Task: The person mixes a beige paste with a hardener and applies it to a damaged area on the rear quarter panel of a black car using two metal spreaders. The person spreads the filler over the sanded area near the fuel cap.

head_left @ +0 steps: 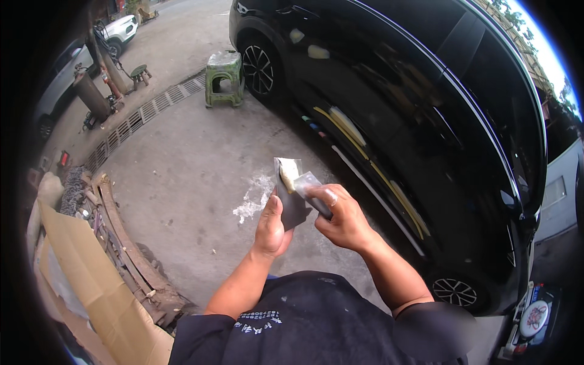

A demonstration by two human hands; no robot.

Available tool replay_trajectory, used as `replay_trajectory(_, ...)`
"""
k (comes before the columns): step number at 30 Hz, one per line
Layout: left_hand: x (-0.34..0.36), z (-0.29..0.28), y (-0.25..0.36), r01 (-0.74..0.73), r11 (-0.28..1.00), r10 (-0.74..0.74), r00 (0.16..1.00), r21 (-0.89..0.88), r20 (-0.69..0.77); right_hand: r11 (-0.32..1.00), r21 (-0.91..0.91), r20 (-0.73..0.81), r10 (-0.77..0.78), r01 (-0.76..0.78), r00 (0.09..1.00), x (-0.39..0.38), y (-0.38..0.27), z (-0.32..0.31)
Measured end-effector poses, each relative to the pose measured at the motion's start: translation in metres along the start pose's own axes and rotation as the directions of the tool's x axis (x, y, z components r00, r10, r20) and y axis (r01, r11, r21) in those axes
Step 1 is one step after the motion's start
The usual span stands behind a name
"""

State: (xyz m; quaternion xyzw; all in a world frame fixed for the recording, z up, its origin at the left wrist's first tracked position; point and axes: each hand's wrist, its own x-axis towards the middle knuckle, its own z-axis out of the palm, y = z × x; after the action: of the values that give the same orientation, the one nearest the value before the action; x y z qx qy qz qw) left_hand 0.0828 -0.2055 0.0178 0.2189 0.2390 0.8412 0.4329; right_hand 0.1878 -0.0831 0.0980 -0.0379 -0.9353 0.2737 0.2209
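My left hand (271, 228) grips a plate (295, 213), right hand (344, 220) a scraper (306, 180). Black car (395, 85) totally hogs the right, green stool (222, 86) far off.

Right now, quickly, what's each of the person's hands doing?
Left hand: closed around a flat grey board bearing pale paste.
Right hand: closed on a scraper, its blade over the board.
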Motion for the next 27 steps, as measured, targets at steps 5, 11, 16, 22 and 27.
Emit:
replay_trajectory(5,-0.005,-0.022,-0.009,-0.141,0.953,0.158,0.987,0.267,-0.041,0.956,0.261,-0.117,0.168,-0.133,0.979,0.019,-0.002,-0.019)
replay_trajectory(11,-0.004,-0.018,0.017,0.076,0.997,-0.076,0.996,0.009,-0.054,0.989,0.131,0.028,0.064,-0.067,0.998,-0.001,-0.01,-0.017)
replay_trajectory(16,-0.012,-0.036,0.027,0.485,0.778,-0.33,0.856,-0.399,0.397,0.957,0.177,0.11,-0.25,0.229,0.962,0.024,-0.013,-0.048)
replay_trajectory(22,-0.014,-0.039,0.025,0.54,0.739,-0.381,0.828,-0.403,0.411,0.931,0.349,0.088,-0.147,0.107,0.985,0.011,0.017,-0.036)
replay_trajectory(27,-0.006,-0.023,0.042,0.367,0.859,-0.252,0.91,-0.357,0.328,0.811,0.569,-0.017,0.175,-0.134,0.984,-0.013,0.034,-0.041)
